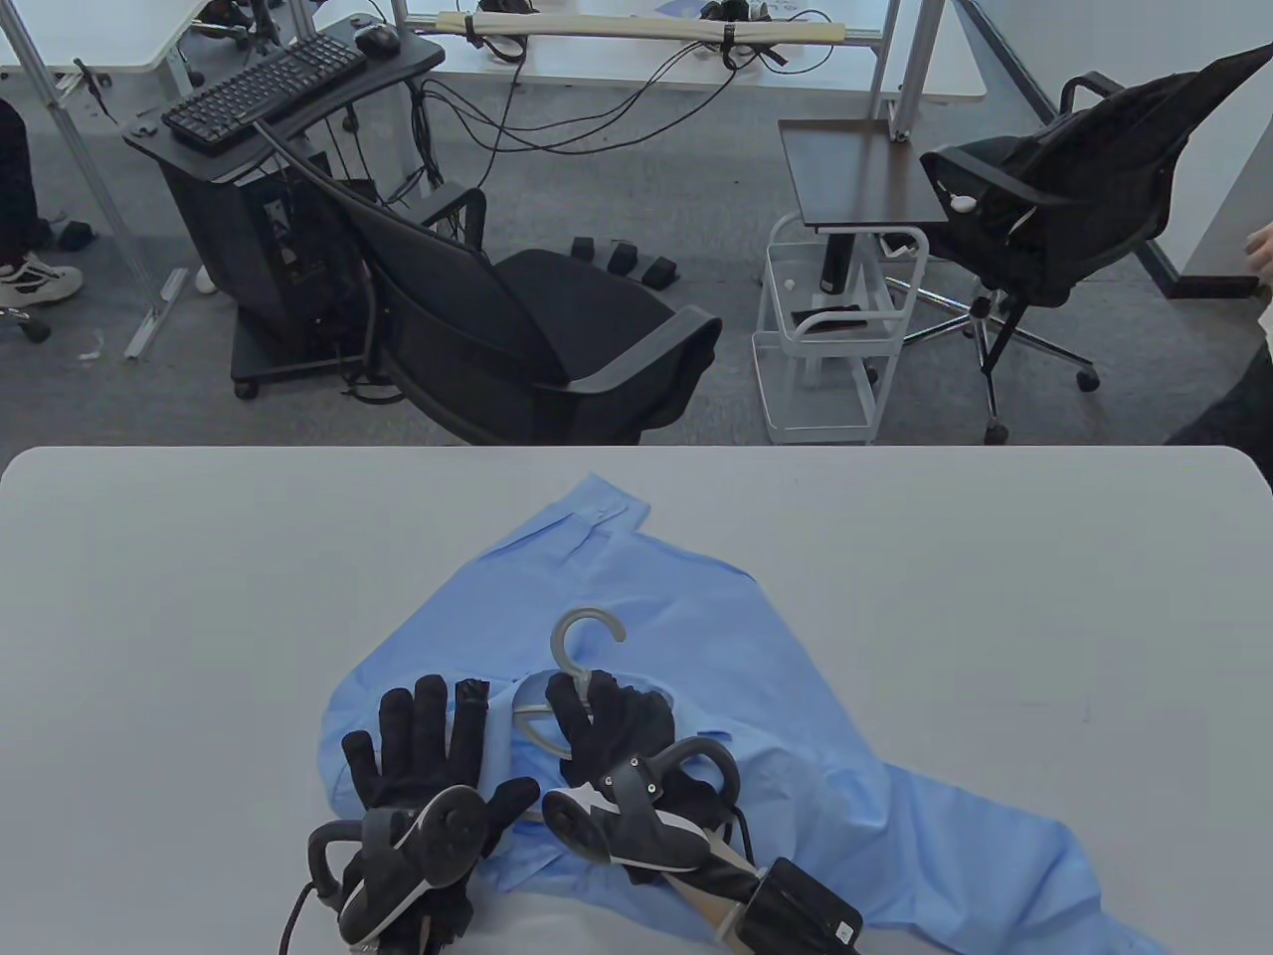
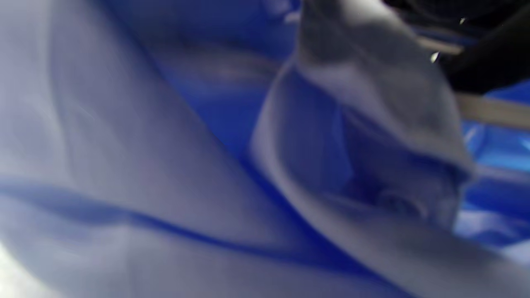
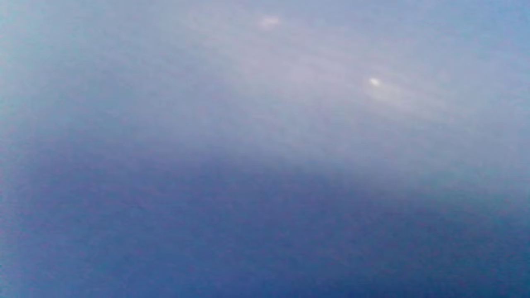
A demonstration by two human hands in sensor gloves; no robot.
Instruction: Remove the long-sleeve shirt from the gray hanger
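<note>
Shirt (image 1: 696, 647), hanger (image 1: 572, 657): lettering unreadable.

Left hand (image 1: 423, 761) flat, fingers splayed; right hand (image 1: 607, 731) fingers curled (palm down).

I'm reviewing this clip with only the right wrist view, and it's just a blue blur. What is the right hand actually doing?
Observer: In the table view the right hand lies on the gray hanger at the collar of the blue shirt, fingers over the hanger's neck.
Operator: Is the hanger out of the shirt yet?
Observer: No. Only its hook and a piece of the shoulder bar show; the rest is under the fabric.
Operator: And the left hand?
Observer: The left hand rests flat on the shirt beside the collar, fingers spread.
Operator: Where does the shirt lie?
Observer: Spread on the white table, one sleeve trailing to the near right edge.
</note>
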